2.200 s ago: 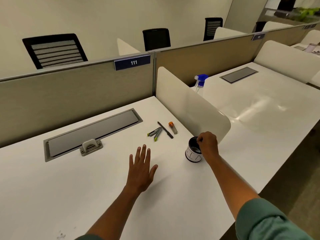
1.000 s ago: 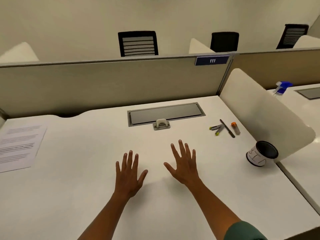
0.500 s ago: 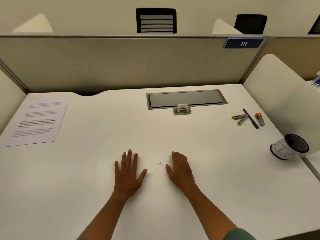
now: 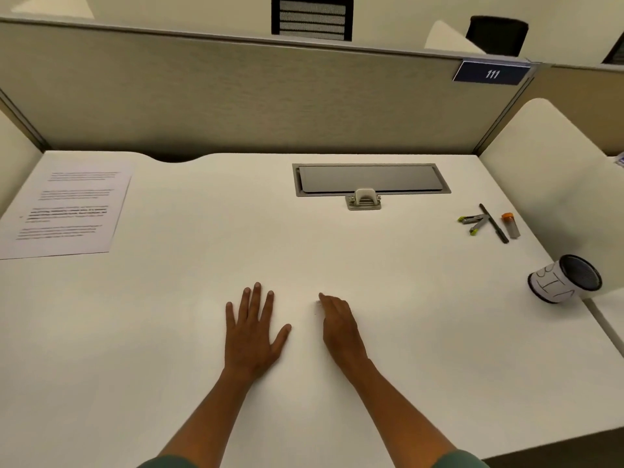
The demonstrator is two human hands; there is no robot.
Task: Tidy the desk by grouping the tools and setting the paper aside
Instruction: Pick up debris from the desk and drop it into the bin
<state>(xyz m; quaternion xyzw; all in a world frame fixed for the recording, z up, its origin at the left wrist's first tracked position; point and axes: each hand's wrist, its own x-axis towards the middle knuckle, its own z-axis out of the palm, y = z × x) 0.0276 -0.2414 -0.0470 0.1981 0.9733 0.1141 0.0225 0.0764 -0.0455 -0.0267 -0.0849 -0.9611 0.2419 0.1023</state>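
I rest both hands on the desk (image 4: pixel 337 417), left (image 4: pixel 251 334) spread flat, right (image 4: pixel 339 327) relaxed, holding nothing. Paper (image 4: pixel 66 211) and tools (image 4: pixel 488 222) look sorted; nothing needs moving.

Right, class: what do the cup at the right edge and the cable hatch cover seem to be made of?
Cup: probably paper outside, matte white with hand-drawn marks; dark inside, material unclear. Hatch cover: likely metal, flat grey with a dull sheen.

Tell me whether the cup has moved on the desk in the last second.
No. The cup still stands at the foot of the white side divider, near the pen; only the camera turned.
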